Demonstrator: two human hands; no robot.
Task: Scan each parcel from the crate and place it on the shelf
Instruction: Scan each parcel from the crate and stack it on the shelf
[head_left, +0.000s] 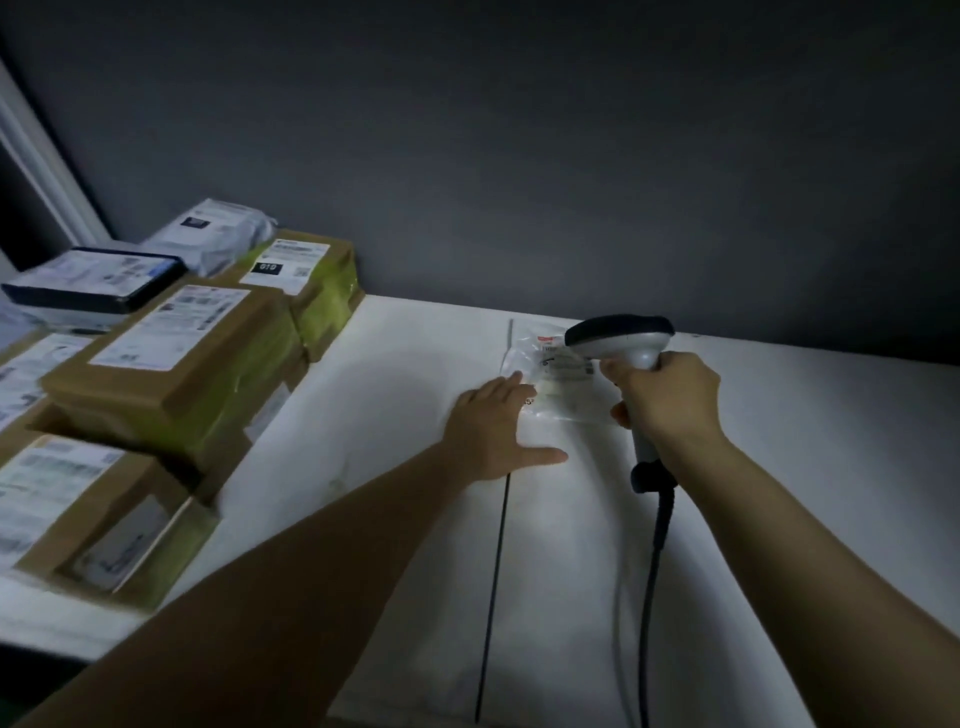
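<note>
Now we are scanning a clear bagged parcel on the white shelf.
Our left hand is lying flat, fingers spread and touching the bag. Our right hand is gripping the scanner above its label. Farther left, boxed parcels are sitting stacked, seemingly shelved already; no crate is showing.

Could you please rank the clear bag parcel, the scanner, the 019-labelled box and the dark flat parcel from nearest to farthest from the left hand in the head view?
1. Clear bag parcel, at the fingertips of the left hand.
2. Scanner, just right, over the bag.
3. 019-labelled box, back left.
4. Dark flat parcel, far left.
</note>
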